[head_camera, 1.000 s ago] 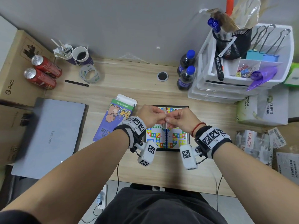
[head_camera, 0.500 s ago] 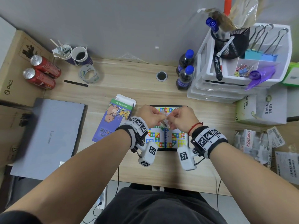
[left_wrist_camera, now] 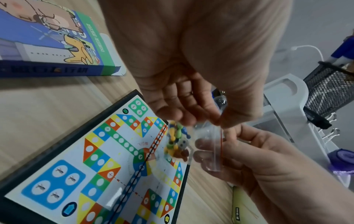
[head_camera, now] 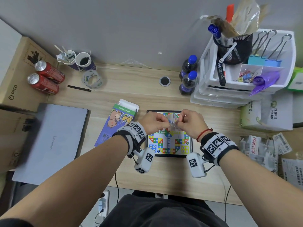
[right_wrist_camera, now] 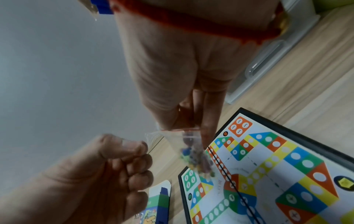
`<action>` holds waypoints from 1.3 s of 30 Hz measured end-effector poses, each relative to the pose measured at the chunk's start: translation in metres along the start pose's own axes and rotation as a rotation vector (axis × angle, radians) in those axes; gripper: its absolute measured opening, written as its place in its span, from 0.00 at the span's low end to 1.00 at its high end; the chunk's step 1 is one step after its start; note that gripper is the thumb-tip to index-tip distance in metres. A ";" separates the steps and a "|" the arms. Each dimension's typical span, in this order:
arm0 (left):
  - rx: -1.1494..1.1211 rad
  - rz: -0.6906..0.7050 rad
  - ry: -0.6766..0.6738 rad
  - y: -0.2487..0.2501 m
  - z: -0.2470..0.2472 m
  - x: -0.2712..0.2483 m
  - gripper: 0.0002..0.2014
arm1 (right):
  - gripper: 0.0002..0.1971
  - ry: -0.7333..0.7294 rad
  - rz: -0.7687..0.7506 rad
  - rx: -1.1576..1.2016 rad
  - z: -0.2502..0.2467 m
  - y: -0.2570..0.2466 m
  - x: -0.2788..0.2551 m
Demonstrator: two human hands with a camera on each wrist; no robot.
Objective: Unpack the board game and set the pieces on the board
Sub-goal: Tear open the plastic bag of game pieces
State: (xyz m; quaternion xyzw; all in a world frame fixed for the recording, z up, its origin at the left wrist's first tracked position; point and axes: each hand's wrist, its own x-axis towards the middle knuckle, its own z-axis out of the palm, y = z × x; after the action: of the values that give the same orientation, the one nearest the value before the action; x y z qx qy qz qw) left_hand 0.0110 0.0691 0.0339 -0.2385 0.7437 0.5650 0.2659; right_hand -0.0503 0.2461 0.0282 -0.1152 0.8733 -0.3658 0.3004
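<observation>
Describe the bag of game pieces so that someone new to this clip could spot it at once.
On the wooden desk lies an open colourful game board. Just above it, the left hand and right hand pinch a small clear zip bag with a red seal line, holding coloured pawns and a die.

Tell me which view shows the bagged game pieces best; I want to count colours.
Left wrist: the game pieces show yellow, green and blue through the clear bag, with a die. Right wrist blurs them; the head view shows only the crumpled bag between both hands.

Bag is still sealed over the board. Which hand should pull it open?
Right hand: its grip pinches the bag by the red-lined seal, while the left hand pinches the opposite lip and can steady it.
</observation>
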 end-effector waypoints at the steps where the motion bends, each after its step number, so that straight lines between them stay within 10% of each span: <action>1: -0.001 0.012 0.030 -0.002 -0.001 0.001 0.08 | 0.07 -0.013 0.016 0.057 -0.001 0.000 0.000; 10: -0.558 -0.289 -0.122 -0.008 0.019 -0.001 0.34 | 0.07 -0.272 0.104 0.641 -0.012 -0.007 -0.008; 19: -0.558 -0.220 -0.002 -0.007 0.028 0.002 0.18 | 0.21 -0.196 0.053 0.203 -0.013 0.017 0.000; 26: -0.527 -0.125 0.018 -0.007 0.028 0.004 0.15 | 0.03 0.007 0.378 0.929 0.001 0.005 0.001; 33: -0.199 0.040 0.157 -0.009 0.028 0.001 0.15 | 0.26 -0.155 0.580 1.262 0.020 0.012 0.004; 39: -0.095 0.139 0.305 -0.001 0.026 -0.002 0.10 | 0.24 -0.263 0.696 1.413 0.037 0.016 0.012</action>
State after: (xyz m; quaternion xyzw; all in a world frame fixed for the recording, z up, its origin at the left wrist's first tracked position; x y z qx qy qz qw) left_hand 0.0167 0.0937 0.0288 -0.2818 0.7627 0.5737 0.0985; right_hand -0.0369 0.2318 -0.0088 0.3393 0.3782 -0.7014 0.4999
